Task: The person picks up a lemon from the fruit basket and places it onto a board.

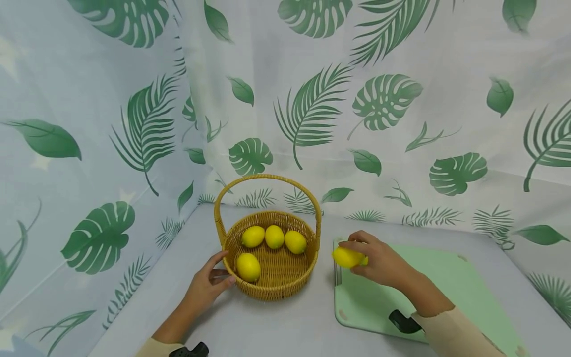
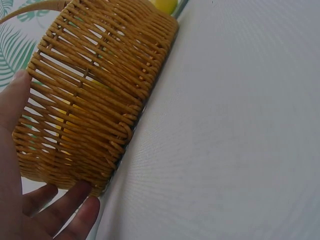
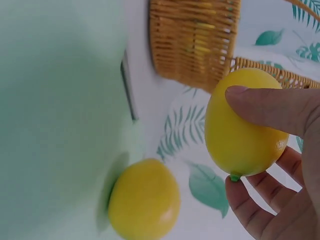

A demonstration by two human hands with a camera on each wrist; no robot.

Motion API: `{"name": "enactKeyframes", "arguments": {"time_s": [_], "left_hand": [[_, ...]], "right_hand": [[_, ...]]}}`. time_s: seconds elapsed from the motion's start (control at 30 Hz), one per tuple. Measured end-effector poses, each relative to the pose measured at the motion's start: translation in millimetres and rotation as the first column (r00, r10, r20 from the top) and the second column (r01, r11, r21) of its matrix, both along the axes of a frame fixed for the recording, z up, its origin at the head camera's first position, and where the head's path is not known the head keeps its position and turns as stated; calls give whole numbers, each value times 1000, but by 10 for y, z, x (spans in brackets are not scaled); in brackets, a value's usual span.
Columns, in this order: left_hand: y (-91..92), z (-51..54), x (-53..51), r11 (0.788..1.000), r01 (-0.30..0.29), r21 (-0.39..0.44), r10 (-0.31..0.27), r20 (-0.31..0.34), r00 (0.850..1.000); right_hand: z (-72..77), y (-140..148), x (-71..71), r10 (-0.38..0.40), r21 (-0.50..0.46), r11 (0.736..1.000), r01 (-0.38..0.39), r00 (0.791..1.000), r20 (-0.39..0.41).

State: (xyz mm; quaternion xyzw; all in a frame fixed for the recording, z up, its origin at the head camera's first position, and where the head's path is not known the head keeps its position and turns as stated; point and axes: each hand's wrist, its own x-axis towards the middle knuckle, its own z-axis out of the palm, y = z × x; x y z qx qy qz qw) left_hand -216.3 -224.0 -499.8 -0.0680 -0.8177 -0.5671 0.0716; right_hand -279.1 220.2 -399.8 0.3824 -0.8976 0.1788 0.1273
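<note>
My right hand [image 1: 376, 262] pinches a yellow lemon [image 3: 245, 122] between thumb and fingers, above the left edge of a light green cutting board [image 1: 428, 292]. A second lemon [image 3: 145, 200] lies on the board in the right wrist view; the head view mostly hides it behind the hand. Several lemons [image 1: 274, 237] sit inside a woven wicker basket [image 1: 276, 292] with a tall arched handle. At the basket's left side, my left hand [image 1: 206, 285] rests against the wicker, thumb and fingers spread along the outer wall, fairly relaxed.
A white tabletop [image 1: 285, 327] carries the basket and the board, with a strip of table between them. White cloth [image 1: 312, 144] printed with green leaves hangs behind and to the left. Black straps [image 1: 403, 322] show near both wrists.
</note>
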Motion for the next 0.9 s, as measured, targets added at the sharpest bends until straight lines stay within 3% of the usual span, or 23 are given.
{"name": "enactKeyframes", "arguments": {"time_s": [0.9], "left_hand": [[20, 58, 33, 1000, -6, 18, 5, 17, 1000]], "right_hand": [[-74, 551, -31, -131, 1, 991, 131, 991, 1]]}}
